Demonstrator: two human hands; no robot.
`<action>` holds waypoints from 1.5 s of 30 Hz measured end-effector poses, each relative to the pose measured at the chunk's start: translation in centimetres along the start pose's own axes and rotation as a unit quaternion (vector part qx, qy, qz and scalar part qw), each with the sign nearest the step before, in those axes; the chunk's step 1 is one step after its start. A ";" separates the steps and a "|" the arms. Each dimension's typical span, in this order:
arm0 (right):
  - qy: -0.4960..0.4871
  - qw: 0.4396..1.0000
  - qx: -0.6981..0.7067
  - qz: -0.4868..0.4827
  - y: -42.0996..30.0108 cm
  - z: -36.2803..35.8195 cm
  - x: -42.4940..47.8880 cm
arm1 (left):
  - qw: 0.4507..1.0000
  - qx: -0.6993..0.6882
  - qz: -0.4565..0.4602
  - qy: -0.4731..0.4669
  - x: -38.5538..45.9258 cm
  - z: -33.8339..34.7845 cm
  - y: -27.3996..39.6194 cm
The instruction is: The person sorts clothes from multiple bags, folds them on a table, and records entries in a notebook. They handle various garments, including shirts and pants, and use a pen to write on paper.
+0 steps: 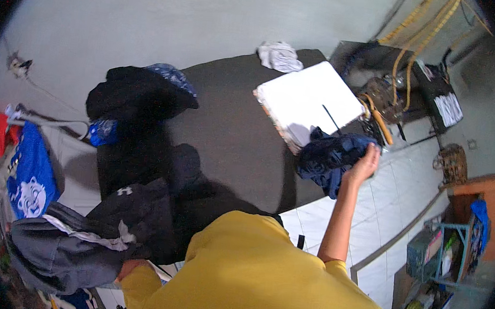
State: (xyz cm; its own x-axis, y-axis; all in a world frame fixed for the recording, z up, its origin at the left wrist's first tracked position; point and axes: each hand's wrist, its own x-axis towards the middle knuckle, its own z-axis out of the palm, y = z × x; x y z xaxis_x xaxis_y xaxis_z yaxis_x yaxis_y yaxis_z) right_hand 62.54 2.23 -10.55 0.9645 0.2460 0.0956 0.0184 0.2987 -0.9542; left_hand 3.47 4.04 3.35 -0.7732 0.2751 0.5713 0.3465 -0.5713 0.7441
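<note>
On the right, my right hand (363, 164) grips a bundle of dark blue cloth (333, 157), which hangs at the near corner of a white board-like panel (312, 98). A thin black stick or strip shows against the panel just beyond the cloth. At the lower left, my left hand (132, 268) is mostly hidden by my yellow sleeve and a dark grey garment (71, 254) with a whitish drawstring or band. Its fingers cannot be seen. Beside that garment lies black clothing (141, 211) with a small light logo.
A dark-covered bed or mat (228, 122) stretches along the wall. It bears a heap of black clothes (138, 94) and a crumpled white cloth (279, 55). A blue printed cloth (33, 175) hangs at left. White floor tiles (380, 201), a wicker basket (452, 163) and a crate (422, 253) are at right.
</note>
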 end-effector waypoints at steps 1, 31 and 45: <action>0.012 0.995 -0.093 -0.028 0.8 -0.4 0.3 | 0.999 0.035 0.005 -0.015 -0.3 -0.1 -0.5; -0.348 0.593 -0.694 -0.212 19.3 1.8 16.2 | 0.616 0.317 -0.079 -0.717 -43.8 23.8 -12.7; -0.396 0.843 0.046 0.361 19.6 11.7 16.1 | 0.626 0.280 0.080 -0.724 -49.6 31.0 -19.1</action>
State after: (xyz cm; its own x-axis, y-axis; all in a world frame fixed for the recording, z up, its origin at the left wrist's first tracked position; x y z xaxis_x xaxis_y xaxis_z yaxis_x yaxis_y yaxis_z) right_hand 75.39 22.83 -24.35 0.2366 0.9216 -0.3076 -0.5545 -0.1319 -0.8216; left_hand 51.66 25.29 -28.45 0.4454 0.8928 0.0675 0.8033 -0.4318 0.4102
